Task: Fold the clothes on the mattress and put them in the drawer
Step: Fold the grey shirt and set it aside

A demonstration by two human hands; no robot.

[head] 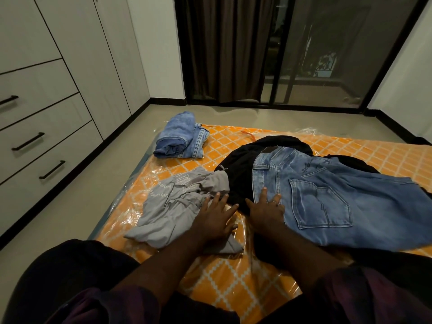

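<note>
An orange patterned mattress (222,284) wrapped in clear plastic lies on the floor. On it a crumpled grey garment (173,206) sits at the left, a black garment (240,174) in the middle, and blue jeans (339,195) spread to the right over the black one. Folded blue jeans (180,136) rest at the far left corner. My left hand (215,218) lies flat, fingers spread, on the grey garment's edge. My right hand (266,211) lies flat on the jeans and black garment. Neither hand grips cloth.
White cupboards with three shut drawers (39,139), each with a black handle, line the left wall. A strip of bare floor (77,206) separates them from the mattress. Dark curtains (224,47) and a glass sliding door (327,54) stand behind.
</note>
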